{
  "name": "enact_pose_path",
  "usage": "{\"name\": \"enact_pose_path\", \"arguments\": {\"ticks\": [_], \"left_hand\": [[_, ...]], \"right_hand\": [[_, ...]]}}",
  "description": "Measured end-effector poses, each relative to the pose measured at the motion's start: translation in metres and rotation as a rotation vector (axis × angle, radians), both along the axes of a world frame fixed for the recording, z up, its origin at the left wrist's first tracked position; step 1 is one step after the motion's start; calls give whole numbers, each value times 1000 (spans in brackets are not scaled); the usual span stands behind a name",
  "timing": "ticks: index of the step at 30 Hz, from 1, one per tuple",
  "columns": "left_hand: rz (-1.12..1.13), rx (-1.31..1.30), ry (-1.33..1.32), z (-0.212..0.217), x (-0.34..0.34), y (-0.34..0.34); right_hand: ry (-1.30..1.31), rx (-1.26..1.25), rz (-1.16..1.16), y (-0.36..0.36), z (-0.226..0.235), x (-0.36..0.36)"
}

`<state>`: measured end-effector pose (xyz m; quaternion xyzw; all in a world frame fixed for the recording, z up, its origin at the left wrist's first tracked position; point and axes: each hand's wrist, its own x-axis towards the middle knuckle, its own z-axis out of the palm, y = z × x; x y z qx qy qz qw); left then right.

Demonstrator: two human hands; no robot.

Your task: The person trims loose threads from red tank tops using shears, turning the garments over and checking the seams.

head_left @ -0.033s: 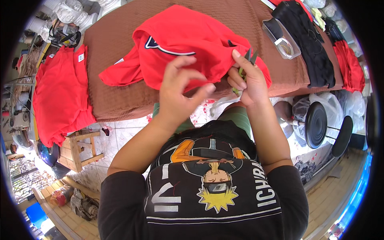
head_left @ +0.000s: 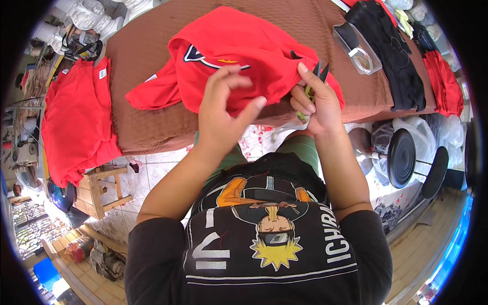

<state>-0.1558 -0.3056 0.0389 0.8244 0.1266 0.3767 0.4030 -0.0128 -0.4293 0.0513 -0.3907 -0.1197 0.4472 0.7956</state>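
Observation:
A red garment (head_left: 234, 40) with a dark-outlined print lies bunched on the brown-covered table in front of me. Above its near part hovers my left hand (head_left: 225, 109), thumb and fingers spread, nothing between them. My right hand (head_left: 323, 104) is closed round small thread snips (head_left: 308, 93) with green handles, the dark blades pointing away from me and slightly apart. My right thumb reaches onto the garment's right edge; whether it pinches the cloth I cannot tell. A whitish strip (head_left: 287, 128) hangs below the right hand.
The brown cloth (head_left: 142, 61) covers the table. Red garments (head_left: 76, 117) drape over its left end. On the right are a clear plastic box (head_left: 358, 51), black cloth (head_left: 391, 56) and more red cloth (head_left: 443, 81). A wooden stool (head_left: 99, 190) stands at the lower left.
My left hand has shifted slightly left, uncovering more of the print. The right hand with the snips has moved only a little.

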Motion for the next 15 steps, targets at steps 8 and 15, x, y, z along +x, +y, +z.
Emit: {"name": "enact_pose_path", "arguments": {"ticks": [8,15], "left_hand": [[-340,-759,208,8,4,7],[-363,-1110,178,21,6,8]], "right_hand": [[28,-10,-129,-5,-7,10],[-184,-208,-174,-5,-7,9]]}}
